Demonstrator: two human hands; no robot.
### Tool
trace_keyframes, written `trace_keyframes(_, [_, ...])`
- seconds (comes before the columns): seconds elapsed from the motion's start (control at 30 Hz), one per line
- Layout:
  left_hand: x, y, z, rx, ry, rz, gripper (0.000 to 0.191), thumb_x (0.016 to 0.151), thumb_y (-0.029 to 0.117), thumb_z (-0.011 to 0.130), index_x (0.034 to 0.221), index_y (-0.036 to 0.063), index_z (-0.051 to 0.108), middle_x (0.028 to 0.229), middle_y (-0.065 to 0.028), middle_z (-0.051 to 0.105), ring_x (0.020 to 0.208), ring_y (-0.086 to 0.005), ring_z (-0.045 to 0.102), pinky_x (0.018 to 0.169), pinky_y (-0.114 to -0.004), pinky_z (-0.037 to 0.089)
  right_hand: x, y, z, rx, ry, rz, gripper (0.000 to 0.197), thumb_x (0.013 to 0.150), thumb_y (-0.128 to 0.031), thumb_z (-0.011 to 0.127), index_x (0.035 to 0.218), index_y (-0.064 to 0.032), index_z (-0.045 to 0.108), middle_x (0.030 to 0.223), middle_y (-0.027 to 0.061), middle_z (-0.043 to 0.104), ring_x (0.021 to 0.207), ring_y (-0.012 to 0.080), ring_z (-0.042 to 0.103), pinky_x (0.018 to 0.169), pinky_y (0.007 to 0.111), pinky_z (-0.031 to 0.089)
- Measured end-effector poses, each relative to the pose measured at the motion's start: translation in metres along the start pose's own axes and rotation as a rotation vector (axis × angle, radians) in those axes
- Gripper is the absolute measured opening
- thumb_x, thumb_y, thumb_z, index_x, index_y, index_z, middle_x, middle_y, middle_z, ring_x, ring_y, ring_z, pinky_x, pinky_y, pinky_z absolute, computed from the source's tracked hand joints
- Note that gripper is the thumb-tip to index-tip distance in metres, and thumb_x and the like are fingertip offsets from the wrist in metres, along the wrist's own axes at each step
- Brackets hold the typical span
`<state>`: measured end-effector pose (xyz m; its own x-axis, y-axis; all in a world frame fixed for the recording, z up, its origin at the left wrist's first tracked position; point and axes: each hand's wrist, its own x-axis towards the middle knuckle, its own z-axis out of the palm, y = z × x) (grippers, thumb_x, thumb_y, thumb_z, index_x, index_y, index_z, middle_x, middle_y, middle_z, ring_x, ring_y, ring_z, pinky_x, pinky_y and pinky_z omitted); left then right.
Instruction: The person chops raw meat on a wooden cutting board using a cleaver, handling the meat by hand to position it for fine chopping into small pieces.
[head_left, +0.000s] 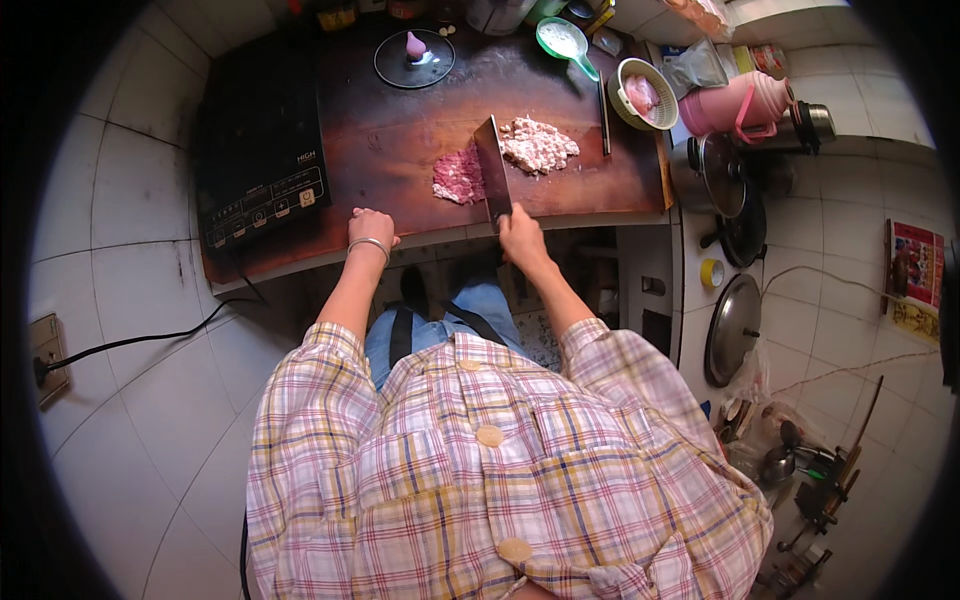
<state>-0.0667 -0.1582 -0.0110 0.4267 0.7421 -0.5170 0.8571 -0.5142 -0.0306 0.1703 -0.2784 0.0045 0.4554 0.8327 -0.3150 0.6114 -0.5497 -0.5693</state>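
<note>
My right hand (523, 234) grips the handle of a cleaver (493, 169), whose broad blade stands on edge over the wooden worktop (375, 165). Left of the blade, partly behind it, lies a flat patch of minced red meat (457, 176). A heap of pale chopped meat or fat (540, 146) lies close on the blade's right side. My left hand (373, 227), with a bangle at the wrist, rests curled at the worktop's front edge, left of the minced meat; I see nothing in it.
An induction cooker (262, 150) stands left. At the back lie a glass lid (414, 60) and a green strainer of white powder (564, 41). Chopsticks (604, 112) lie beside a basket (669, 105) holding raw meat (642, 94). A pink thermos (739, 105) and lidded pot (709, 176) stand right.
</note>
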Motion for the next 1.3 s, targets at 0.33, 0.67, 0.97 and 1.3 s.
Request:
trace_keyframes(0.33, [0.006,-0.006,0.032,0.039,0.142,-0.046,0.027,0.086,0.023,0.058,0.096,0.0011,0.070,0.110,-0.0201,0.062,0.109,-0.0309,0.058,0.086,-0.036,0.051,-0.018,-0.009,-0.012,0.085,0.004,0.029,0.023,0.091,-0.023,0.048,0.100,-0.0017,0.047,0.080,0.0318,0.060,0.080,0.0508,0.057,0.070,0.058,0.044])
trace_keyframes(0.67, [-0.006,-0.003,0.033,0.062,0.098,-0.037,0.027,0.087,0.023,0.056,0.096,0.0027,0.070,0.107,-0.0180,0.063,0.108,-0.0307,0.057,0.085,-0.037,0.051,-0.033,-0.011,-0.013,0.039,0.108,-0.001,0.023,0.091,-0.022,0.047,0.099,-0.0009,0.050,0.078,0.0283,0.061,0.074,0.0462,0.061,0.067,0.053,0.047])
trace_keyframes(0.97, [-0.002,-0.004,0.024,0.058,0.112,-0.040,0.022,0.086,0.018,0.056,0.097,0.0044,0.070,0.108,-0.0156,0.062,0.107,-0.0290,0.057,0.085,-0.036,0.051,-0.041,-0.017,-0.015,0.068,0.177,-0.033,0.024,0.091,-0.022,0.048,0.104,-0.0020,0.051,0.082,0.0293,0.061,0.081,0.0493,0.057,0.072,0.053,0.046])
trace_keyframes(1.3, [-0.001,-0.005,0.014,0.063,0.076,-0.013,0.021,0.087,0.014,0.053,0.094,0.0055,0.070,0.104,-0.0135,0.065,0.103,-0.0269,0.060,0.081,-0.034,0.053,-0.025,-0.023,-0.012,-0.080,0.072,-0.051,0.021,0.091,-0.023,0.049,0.094,-0.0020,0.049,0.079,0.0306,0.061,0.077,0.0503,0.058,0.069,0.058,0.044])
